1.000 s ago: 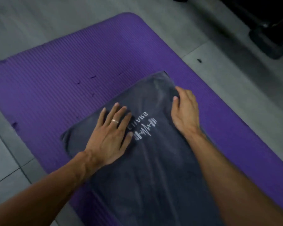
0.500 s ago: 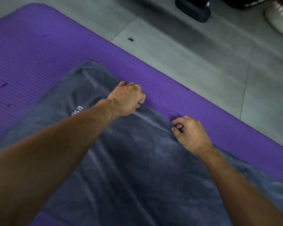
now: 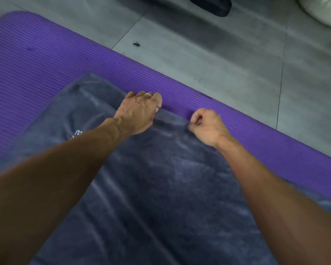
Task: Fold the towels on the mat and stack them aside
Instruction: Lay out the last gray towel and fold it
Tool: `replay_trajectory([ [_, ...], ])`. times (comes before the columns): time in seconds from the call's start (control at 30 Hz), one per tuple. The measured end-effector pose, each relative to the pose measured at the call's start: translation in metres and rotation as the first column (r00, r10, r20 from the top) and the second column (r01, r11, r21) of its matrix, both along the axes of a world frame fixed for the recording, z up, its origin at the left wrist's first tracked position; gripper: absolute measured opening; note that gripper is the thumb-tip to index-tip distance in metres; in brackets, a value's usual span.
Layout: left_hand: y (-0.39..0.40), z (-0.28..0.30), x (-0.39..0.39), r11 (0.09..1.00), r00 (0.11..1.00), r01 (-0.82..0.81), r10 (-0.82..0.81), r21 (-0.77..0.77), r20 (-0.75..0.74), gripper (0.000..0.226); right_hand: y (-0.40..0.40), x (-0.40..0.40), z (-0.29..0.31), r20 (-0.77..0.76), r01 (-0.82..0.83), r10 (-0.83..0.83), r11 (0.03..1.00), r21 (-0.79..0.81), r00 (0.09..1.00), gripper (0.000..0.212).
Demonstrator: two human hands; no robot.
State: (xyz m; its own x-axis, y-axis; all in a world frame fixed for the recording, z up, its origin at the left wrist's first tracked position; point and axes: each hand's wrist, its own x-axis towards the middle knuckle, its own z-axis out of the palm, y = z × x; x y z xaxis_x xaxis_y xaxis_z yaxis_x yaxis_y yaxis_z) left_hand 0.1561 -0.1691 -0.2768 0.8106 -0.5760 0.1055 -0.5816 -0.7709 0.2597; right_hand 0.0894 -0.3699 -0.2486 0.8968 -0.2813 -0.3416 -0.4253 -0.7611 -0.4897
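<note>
A dark grey towel (image 3: 161, 188) with a small white logo lies spread on the purple ribbed mat (image 3: 46, 64). Both of my hands are at the towel's far long edge. My left hand (image 3: 138, 111), wearing a ring, has its fingers curled over that edge and grips it. About a hand's width to the right, my right hand (image 3: 206, 127) pinches the same edge between thumb and curled fingers. My forearms cover part of the towel and most of the logo.
Grey tiled floor (image 3: 218, 64) runs beyond the mat's far edge. A black object (image 3: 210, 4) and a pale rounded object (image 3: 323, 10) sit at the top right. A small dark speck (image 3: 136, 44) lies on the tiles.
A second ago both hands lay flat on the towel near the logo. They have moved to its far edge and curled onto it; the view has swung right.
</note>
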Motion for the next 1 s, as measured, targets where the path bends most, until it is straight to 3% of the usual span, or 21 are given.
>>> replay_trajectory([
  [0.07, -0.008, -0.002, 0.001, 0.993, 0.994, -0.108, 0.11, 0.044, -0.026, 0.018, 0.003, 0.005, -0.003, 0.138, 0.025, -0.013, 0.996, -0.084, 0.99, 0.007],
  [0.13, -0.018, -0.007, -0.002, 0.979, 0.985, -0.157, 0.164, 0.13, -0.046, 0.036, 0.004, -0.005, -0.005, 0.172, -0.027, 0.064, 0.977, -0.209, 0.983, 0.014],
  [0.23, -0.04, -0.01, -0.015, 0.991, 0.998, -0.051, 0.054, 0.12, -0.024, 0.044, -0.025, -0.043, -0.005, 0.153, -0.063, 0.129, 0.924, -0.377, 0.98, 0.025],
  [0.33, -0.072, -0.007, -0.028, 0.98, 0.988, 0.146, -0.139, 0.135, -0.061, 0.046, -0.094, -0.089, -0.004, 0.158, 0.127, -0.066, 0.901, -0.414, 0.985, 0.031],
  [0.43, -0.104, -0.002, -0.038, 0.962, 0.982, 0.189, -0.186, 0.198, -0.034, 0.038, -0.16, -0.132, -0.002, 0.038, 0.244, -0.254, 0.861, -0.446, 0.966, 0.038],
  [0.53, -0.12, 0.004, -0.036, 0.949, 0.982, 0.189, -0.189, 0.251, -0.024, 0.027, -0.19, -0.158, -0.006, -0.076, 0.093, -0.143, 0.885, -0.455, 0.987, 0.035],
  [0.67, -0.133, 0.016, -0.029, 0.931, 0.989, 0.138, -0.113, 0.338, -0.093, 0.031, -0.195, -0.154, -0.01, -0.016, 0.064, -0.087, 0.828, -0.557, 0.996, 0.023],
  [0.73, -0.147, 0.018, -0.04, 0.949, 0.994, 0.065, -0.035, 0.31, -0.102, 0.04, -0.195, -0.154, -0.009, 0.127, 0.169, -0.121, 0.854, -0.493, 0.984, 0.022],
  [0.8, -0.172, 0.018, -0.065, 0.971, 0.992, 0.08, -0.055, 0.224, -0.113, 0.044, -0.202, -0.167, -0.008, 0.226, 0.204, -0.112, 0.876, -0.438, 0.968, 0.022],
  [0.9, -0.227, 0.021, -0.116, 0.969, 0.97, 0.23, -0.22, 0.091, -0.108, 0.043, -0.251, -0.208, 0.0, 0.195, 0.256, -0.188, 0.866, -0.43, 0.963, 0.027],
  [1.0, -0.301, 0.023, -0.16, 0.938, 0.928, 0.345, -0.338, 0.022, -0.158, 0.041, -0.323, -0.261, 0.01, -0.007, 0.304, -0.341, 0.848, -0.434, 0.94, 0.05],
])
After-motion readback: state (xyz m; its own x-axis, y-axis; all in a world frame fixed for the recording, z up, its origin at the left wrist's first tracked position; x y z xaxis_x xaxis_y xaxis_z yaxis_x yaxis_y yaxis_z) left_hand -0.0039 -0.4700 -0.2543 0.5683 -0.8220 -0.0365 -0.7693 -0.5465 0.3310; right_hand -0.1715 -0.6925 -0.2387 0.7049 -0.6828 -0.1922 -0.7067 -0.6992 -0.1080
